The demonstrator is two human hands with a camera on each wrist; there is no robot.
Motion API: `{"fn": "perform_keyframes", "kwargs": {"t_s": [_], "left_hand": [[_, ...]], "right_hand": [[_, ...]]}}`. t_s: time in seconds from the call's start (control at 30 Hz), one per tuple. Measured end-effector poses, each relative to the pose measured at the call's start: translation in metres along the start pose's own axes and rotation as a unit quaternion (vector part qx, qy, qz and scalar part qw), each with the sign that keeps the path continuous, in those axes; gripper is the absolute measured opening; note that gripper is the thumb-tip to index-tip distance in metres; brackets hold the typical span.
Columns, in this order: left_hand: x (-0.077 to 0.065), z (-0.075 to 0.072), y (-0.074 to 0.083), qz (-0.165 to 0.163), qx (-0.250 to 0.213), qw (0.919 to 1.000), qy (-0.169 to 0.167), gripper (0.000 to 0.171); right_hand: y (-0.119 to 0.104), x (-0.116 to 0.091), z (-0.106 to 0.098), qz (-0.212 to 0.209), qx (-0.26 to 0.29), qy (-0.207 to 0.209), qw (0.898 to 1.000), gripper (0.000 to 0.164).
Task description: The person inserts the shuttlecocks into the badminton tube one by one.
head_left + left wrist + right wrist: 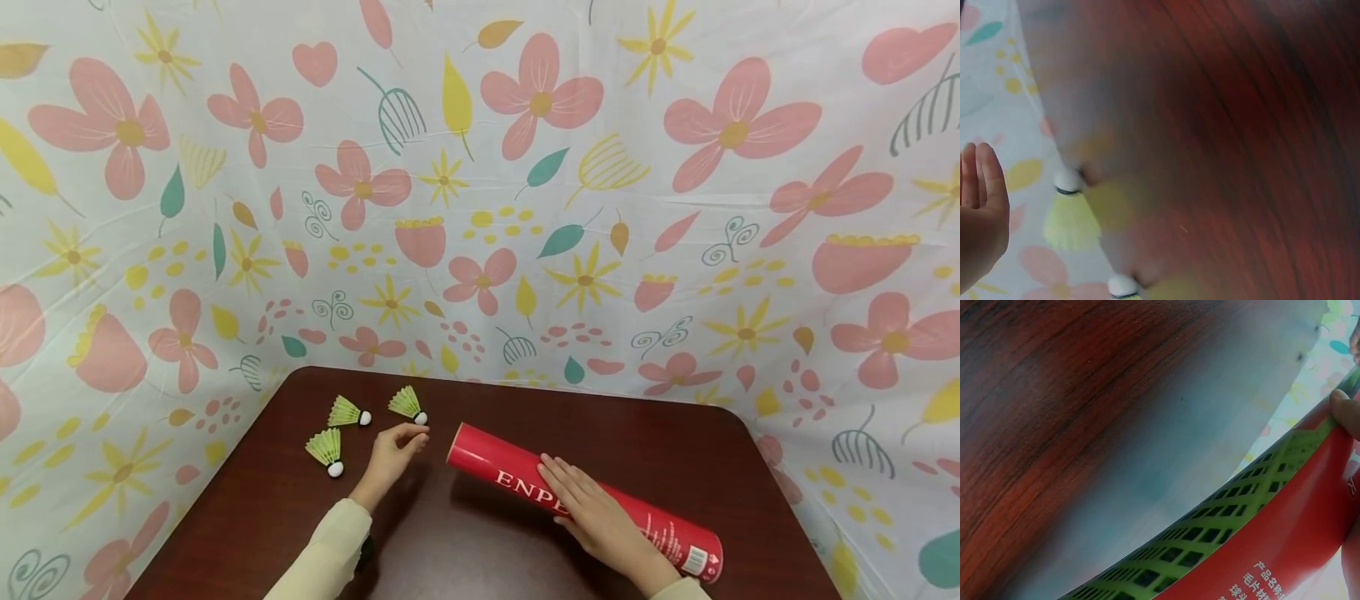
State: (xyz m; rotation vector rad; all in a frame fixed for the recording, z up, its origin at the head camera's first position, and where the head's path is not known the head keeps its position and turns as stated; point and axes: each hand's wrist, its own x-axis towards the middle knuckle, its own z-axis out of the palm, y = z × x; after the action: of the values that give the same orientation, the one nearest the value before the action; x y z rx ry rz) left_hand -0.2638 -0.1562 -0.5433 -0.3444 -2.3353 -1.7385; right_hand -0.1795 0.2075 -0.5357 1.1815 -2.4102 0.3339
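My right hand (592,512) holds a red cardboard shuttlecock tube (495,458), its fingers across the top and its thumb on the near side. The tube slants from upper left to lower right, with a shadow under its left part. In the right wrist view, a green lattice pattern shows on the tube (1285,537). My left hand (393,458) has loosely bent fingers with nothing visible between them. Just beyond its fingertips lies a yellow shuttlecock (406,403) with a white cork. Two more, a back one (345,412) and a front one (326,448), lie left of that hand.
The dark reddish-brown table (450,554) has rounded back corners. A floral-patterned cloth (480,208) hangs behind it and along both sides. The tube's right end comes near the table's right edge.
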Motion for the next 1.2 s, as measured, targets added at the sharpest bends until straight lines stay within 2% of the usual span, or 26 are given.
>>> {"fn": "perform_keyframes", "kwargs": {"t_s": [0.17, 0.3, 0.4, 0.57, 0.7, 0.93, 1.07, 1.2], "left_hand": [[0.011, -0.013, -0.014, -0.023, 0.062, 0.9972, 0.035, 0.018], [0.02, -0.021, -0.02, -0.038, 0.104, 0.9918, 0.064, 0.021], [0.027, -0.026, -0.023, -0.055, 0.098, 0.9901, 0.084, 0.024], [0.039, -0.03, -0.026, -0.081, 0.071, 0.9886, 0.106, 0.028], [0.047, -0.032, -0.029, -0.096, 0.065, 0.9892, 0.089, 0.036], [0.055, -0.035, -0.035, -0.116, 0.068, 0.9907, 0.018, 0.051], [0.056, -0.035, -0.036, -0.104, 0.09, 0.9903, 0.021, 0.046], [0.053, -0.033, -0.036, -0.085, 0.109, 0.9895, 0.04, 0.038]], "right_hand": [[0.001, -0.001, 0.0, -0.007, 0.002, 0.015, 1.0, 0.061], [0.001, -0.002, -0.001, -0.01, 0.001, 0.018, 1.0, 0.063], [0.001, -0.002, 0.0, -0.008, 0.001, 0.01, 1.0, 0.073], [0.0, -0.002, -0.001, -0.005, 0.002, 0.008, 1.0, 0.062], [-0.001, -0.001, -0.002, -0.01, 0.005, 0.015, 1.0, 0.06], [-0.001, -0.001, 0.0, -0.013, 0.003, 0.008, 1.0, 0.061], [0.0, 0.0, -0.001, -0.007, 0.002, -0.001, 1.0, 0.066], [0.0, 0.0, -0.001, -0.008, 0.001, 0.002, 1.0, 0.07]]}}
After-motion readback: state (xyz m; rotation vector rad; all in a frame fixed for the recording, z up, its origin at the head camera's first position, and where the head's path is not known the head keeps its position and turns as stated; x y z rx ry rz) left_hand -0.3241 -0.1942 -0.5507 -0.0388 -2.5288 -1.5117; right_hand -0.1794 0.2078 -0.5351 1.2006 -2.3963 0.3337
